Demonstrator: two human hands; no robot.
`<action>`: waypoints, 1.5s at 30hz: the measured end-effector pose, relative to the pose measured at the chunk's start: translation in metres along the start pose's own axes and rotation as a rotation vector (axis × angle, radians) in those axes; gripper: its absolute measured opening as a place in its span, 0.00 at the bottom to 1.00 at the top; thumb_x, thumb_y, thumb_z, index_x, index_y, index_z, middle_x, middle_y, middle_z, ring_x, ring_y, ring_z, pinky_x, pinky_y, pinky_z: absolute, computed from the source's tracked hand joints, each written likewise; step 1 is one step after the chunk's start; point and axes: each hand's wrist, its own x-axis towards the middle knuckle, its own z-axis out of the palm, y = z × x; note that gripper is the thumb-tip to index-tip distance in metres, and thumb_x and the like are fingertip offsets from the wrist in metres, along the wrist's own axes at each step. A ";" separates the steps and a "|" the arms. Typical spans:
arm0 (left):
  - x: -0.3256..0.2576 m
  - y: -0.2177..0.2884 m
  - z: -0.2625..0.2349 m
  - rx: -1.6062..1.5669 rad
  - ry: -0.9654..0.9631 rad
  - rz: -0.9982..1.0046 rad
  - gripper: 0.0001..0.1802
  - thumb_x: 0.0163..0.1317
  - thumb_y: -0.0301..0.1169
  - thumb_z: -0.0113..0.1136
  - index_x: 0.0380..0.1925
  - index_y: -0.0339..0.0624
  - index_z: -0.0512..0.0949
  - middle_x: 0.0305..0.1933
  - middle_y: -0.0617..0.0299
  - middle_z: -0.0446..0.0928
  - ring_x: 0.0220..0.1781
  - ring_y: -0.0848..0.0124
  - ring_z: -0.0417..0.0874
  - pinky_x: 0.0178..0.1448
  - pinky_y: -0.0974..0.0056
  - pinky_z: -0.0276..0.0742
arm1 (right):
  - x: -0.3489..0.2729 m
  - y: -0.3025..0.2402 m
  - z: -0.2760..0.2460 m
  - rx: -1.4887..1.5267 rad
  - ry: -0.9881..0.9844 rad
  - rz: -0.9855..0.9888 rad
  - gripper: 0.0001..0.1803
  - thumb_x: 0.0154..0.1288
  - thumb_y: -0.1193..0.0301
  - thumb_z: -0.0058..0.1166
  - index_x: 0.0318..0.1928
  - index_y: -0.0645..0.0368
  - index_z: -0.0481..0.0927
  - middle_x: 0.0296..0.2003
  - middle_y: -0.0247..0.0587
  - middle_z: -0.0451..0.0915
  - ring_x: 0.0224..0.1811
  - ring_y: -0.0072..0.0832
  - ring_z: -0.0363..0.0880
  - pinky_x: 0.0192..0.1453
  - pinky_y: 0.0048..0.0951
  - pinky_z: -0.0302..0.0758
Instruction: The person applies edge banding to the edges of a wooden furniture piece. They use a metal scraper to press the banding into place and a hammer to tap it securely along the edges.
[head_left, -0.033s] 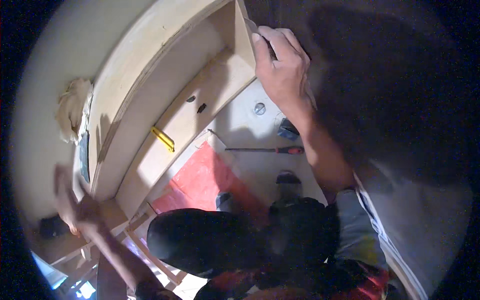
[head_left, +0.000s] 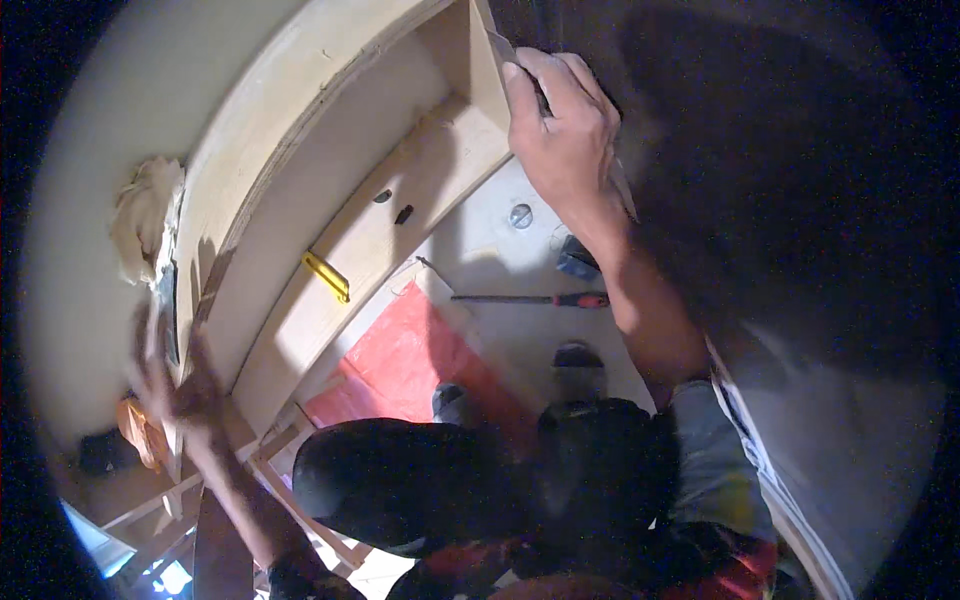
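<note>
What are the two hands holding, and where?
The right hand grips the top edge of the wooden cabinet's side panel. The left hand is blurred, spread against the cabinet's other end; its grip cannot be told.

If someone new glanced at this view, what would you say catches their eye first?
The right hand gripping the top corner of a pale wooden shelf frame stands out at the upper centre. Low on the left, the blurred left hand presses against the frame's other end. Below, a bright red sheet lies on the floor, with a red-handled screwdriver beside it and a small yellow tool resting on the shelf board.
</note>
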 end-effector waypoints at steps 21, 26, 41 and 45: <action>0.042 0.089 0.078 0.251 0.051 0.104 0.24 0.66 0.33 0.68 0.62 0.51 0.80 0.59 0.61 0.83 0.60 0.65 0.81 0.64 0.54 0.72 | -0.011 0.001 0.015 0.118 0.035 0.112 0.05 0.67 0.76 0.62 0.42 0.64 0.84 0.34 0.42 0.86 0.35 0.31 0.84 0.38 0.32 0.80; 0.044 0.086 0.087 0.240 0.115 0.093 0.21 0.66 0.32 0.67 0.60 0.52 0.81 0.58 0.65 0.84 0.55 0.67 0.84 0.61 0.59 0.74 | -0.085 0.018 -0.019 0.195 -0.324 0.530 0.08 0.66 0.73 0.62 0.44 0.62 0.84 0.37 0.52 0.86 0.38 0.40 0.88 0.43 0.36 0.80; 0.043 0.091 0.084 -0.032 0.086 0.010 0.25 0.62 0.27 0.70 0.61 0.46 0.80 0.55 0.57 0.86 0.49 0.65 0.89 0.59 0.60 0.77 | -0.295 0.079 -0.031 -0.031 -0.815 0.436 0.12 0.68 0.71 0.51 0.50 0.57 0.79 0.36 0.51 0.82 0.34 0.39 0.84 0.37 0.39 0.83; 0.041 0.093 0.078 -0.015 0.047 -0.030 0.27 0.62 0.30 0.71 0.62 0.45 0.79 0.56 0.56 0.85 0.54 0.64 0.87 0.63 0.58 0.74 | -0.293 0.084 0.007 -0.139 -0.990 0.075 0.12 0.65 0.74 0.53 0.49 0.54 0.80 0.41 0.45 0.81 0.39 0.42 0.83 0.42 0.44 0.81</action>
